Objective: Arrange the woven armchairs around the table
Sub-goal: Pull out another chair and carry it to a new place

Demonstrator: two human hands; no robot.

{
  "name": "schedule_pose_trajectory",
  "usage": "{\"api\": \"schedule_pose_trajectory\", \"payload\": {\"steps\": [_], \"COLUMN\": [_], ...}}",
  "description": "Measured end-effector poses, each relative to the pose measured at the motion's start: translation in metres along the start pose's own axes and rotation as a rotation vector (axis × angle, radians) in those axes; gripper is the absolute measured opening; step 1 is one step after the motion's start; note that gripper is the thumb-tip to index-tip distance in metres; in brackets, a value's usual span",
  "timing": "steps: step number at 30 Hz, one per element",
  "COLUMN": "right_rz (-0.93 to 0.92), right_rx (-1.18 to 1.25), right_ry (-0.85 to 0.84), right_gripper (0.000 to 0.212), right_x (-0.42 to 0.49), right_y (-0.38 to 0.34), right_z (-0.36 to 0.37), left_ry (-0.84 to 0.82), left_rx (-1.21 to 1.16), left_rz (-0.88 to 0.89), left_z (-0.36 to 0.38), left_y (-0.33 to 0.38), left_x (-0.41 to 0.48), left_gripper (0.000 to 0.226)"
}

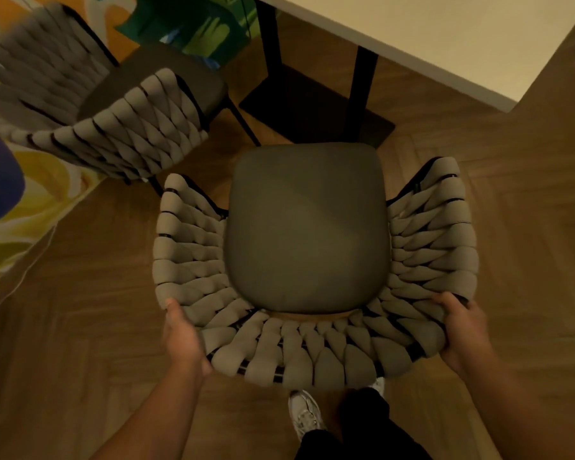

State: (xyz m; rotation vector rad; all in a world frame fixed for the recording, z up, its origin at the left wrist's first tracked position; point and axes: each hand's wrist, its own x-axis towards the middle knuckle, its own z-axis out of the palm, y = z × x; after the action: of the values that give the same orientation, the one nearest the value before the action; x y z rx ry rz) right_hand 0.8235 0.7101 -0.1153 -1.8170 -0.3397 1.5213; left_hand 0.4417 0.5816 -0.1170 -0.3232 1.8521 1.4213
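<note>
Gripping the woven back of the armchair [296, 353] from behind, the left hand [183, 336] curls round the rim at its rear left corner, thumb lying along the top. The right hand [462, 330] wraps the rim at the rear right corner, fingers folded over the weave. Both hands are closed on the chair, neither spread flat.

The armchair stands on the wooden floor [528, 210], its open front facing the table [445, 38]. The front edge of its seat cushion [307, 227] is just short of the dark table base [316, 104]. A second armchair [130, 127] stands to the left at an angle, close beside the first and partly on a bright rug [40, 184]. One white shoe [306, 415] shows behind the chair back.

Handling, as a judgement: the thick padded straps look soft and will give under the fingers. The dark frame beneath them looks stiff, so a hold that closes round the rim onto the frame should steer better than a pinch on the weave alone. The chair looks bulky rather than fragile and probably of moderate weight. Two hands at the back corners suit sliding or lifting it squarely toward the table edge.

No box, basket or other container shows. The wraparound back only cups the seat cushion.
</note>
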Motion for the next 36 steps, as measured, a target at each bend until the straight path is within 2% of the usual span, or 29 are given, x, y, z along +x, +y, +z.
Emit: {"api": "schedule_pose_trajectory", "payload": {"steps": [8, 18, 29, 36], "right_rz": [-0.007, 0.053, 0.074, 0.095], "right_rx": [0.020, 0.110, 0.279, 0.406], "right_ry": [0.027, 0.094, 0.257, 0.359], "right_gripper": [0.033, 0.031, 0.036, 0.041], "right_x": [0.000, -0.019, -0.061, -0.080], "right_y": [0.020, 0.016, 0.053, 0.076], "right_z": [0.036, 0.084, 0.157, 0.202], "left_ry": [-0.009, -0.130, -0.304, -0.357], "left_rx": [0.075, 0.132, 0.298, 0.469], "left_rz": [0.033, -0.008, -0.002, 0.004], "left_z": [0.017, 0.045, 0.080, 0.112], "left_y": [0.050, 0.105, 0.186, 0.228], "left_x": [0.046, 0.086, 0.157, 0.198], "left_gripper": [0.066, 0.065, 0.064, 0.073]}}
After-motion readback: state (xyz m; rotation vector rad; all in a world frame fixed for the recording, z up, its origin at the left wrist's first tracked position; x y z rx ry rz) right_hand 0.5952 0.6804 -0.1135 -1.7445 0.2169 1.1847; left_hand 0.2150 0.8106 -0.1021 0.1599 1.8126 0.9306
